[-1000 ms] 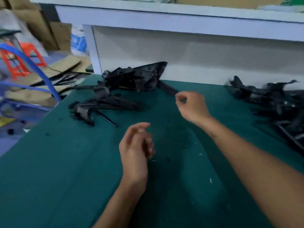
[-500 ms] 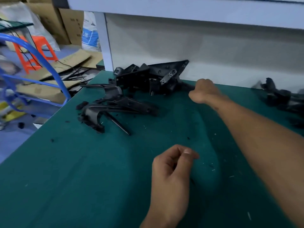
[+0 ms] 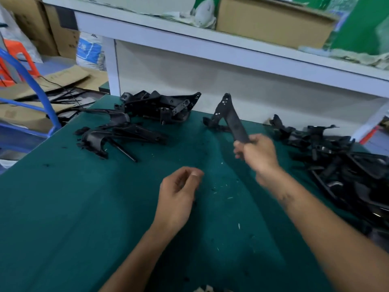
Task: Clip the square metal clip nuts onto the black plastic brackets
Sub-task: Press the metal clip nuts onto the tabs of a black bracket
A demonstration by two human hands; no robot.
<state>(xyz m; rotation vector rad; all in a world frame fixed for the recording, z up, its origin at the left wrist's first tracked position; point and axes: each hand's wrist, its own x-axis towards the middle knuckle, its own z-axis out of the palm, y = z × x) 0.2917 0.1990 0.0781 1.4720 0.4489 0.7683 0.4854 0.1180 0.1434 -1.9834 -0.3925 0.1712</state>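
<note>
Head cam showed the right hand [image 3: 255, 153] wrapped around the lower end of a long black bracket [image 3: 231, 118], holding it up off the green table [image 3: 63, 207] with the far end pointing away toward the white shelf [image 3: 189, 47]. That end had a few small pale dots on it, too blurry to tell if they were clip nuts or just holes.

The left hand [image 3: 179, 192] hovered over the middle of the table, fingers loosely curled with the thumb near the fingertips. Couldn't tell if it was pinching a small clip or nothing at all; no metal clip was clearly visible anywhere.

More brackets sat in a pile at the back left [image 3: 147, 114] and a bigger heap on the right [image 3: 347, 165].

My guess on handling: the bracket looked like rigid moulded plastic, light enough for one hand and not slippery, though the thin arms could flex or snap if levered hard. Gripping the plain bar end like that seemed sensible, since it left the holed end free. The clips are probably springy steel with sharp edges, so push them on by the flat sides, straight, not twisted.
</note>
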